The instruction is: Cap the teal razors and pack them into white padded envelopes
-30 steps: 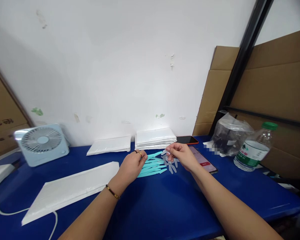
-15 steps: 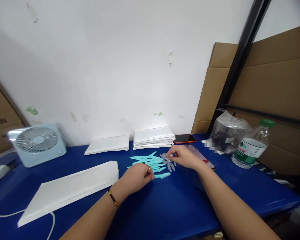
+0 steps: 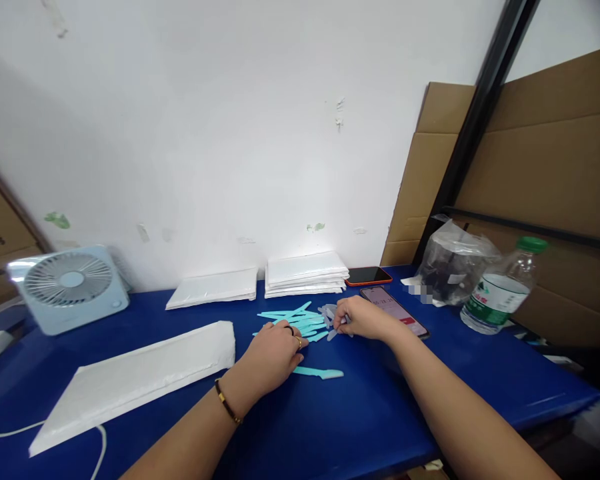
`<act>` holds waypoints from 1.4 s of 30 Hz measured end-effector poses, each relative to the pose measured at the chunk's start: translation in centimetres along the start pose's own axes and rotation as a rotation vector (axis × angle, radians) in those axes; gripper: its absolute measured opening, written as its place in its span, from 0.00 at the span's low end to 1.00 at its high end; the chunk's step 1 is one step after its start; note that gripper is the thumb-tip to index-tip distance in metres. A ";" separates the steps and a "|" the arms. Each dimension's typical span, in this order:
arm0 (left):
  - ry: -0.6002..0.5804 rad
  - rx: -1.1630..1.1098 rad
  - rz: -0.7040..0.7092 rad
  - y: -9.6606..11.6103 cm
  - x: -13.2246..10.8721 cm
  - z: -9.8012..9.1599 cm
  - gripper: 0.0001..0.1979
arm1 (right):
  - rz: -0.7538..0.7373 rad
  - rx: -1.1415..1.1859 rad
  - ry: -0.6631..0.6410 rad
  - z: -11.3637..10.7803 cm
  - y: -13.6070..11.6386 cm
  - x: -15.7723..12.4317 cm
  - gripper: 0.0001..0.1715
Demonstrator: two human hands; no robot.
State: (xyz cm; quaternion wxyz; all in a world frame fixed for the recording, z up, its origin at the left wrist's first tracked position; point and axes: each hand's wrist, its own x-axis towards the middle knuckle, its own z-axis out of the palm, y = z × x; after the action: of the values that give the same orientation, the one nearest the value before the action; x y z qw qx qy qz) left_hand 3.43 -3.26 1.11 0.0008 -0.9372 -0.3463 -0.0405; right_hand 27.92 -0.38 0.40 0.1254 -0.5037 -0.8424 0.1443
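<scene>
Toward the far edge of the blue table [image 3: 360,413], my left hand [image 3: 275,350] is lying curled on a heap of thin turquoise plastic sticks [image 3: 300,319], probably steadying them; its grip I cannot tell. My right hand [image 3: 363,319] is pinching a small clear cap [image 3: 333,327] alongside.

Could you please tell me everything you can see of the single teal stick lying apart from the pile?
The single teal stick is slim, flat and plastic-looking, with a paler right end. It lies flat and almost crosswise on the blue table, nearer the person than the teal pile. Its left end reaches the left hand; whether they touch cannot be told.
</scene>
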 end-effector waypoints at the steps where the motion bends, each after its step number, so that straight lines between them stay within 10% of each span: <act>1: -0.001 0.012 0.008 0.0 -0.1 0.0 0.11 | 0.019 -0.010 0.006 0.0 0.0 0.0 0.08; 42: -0.178 -0.173 0.012 0.3 -2.1 -1.4 0.21 | -0.188 -0.080 0.039 0.4 -0.5 0.3 0.05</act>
State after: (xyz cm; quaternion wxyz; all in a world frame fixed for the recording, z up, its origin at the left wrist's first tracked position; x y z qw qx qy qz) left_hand 1.90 -4.86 2.40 -0.1108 -0.9357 -0.3348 0.0132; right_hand 27.25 -0.40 0.18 0.1347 -0.4296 -0.8885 0.0885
